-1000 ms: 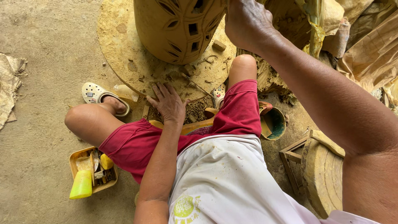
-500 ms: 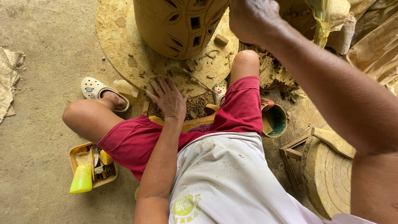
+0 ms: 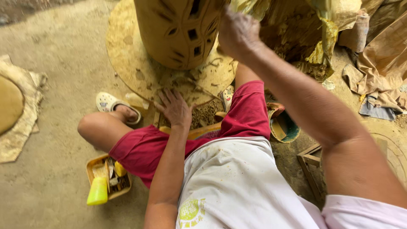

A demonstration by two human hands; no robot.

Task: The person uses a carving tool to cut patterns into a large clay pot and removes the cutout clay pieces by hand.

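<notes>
We sit on the sandy concrete floor (image 3: 51,68) with a tall, ochre clay vessel pierced by square and leaf-shaped cut-outs (image 3: 180,32) standing on a round, clay-crusted wooden turntable disc (image 3: 127,55) straight ahead of our knees. Our left hand (image 3: 174,108) lies flat with fingers spread and relaxed on the disc's near edge, among damp clay crumbs and trimmings (image 3: 199,112), gripping nothing. Our right hand (image 3: 238,32) is raised against the vessel's right flank, fingers curled; we cannot tell whether they pinch a tool or only press the wall. The right forearm crosses much of the view and hides the ground beyond it. Red shorts (image 3: 144,148) and a white, clay-speckled shirt (image 3: 229,182) fill the foreground, with a white perforated clog (image 3: 106,101) on the left foot. Beside the left thigh sits a small shallow yellow tray of hand tools (image 3: 94,167) with a bright yellow plastic bottle (image 3: 98,191) lying in it. A green-lined round bowl (image 3: 285,127) rests by the right knee, crumpled tan plastic sheeting (image 3: 381,55) is heaped at the far right, and a smooth clay slab on ragged cloth (image 3: 10,101) lies well apart on the left.
</notes>
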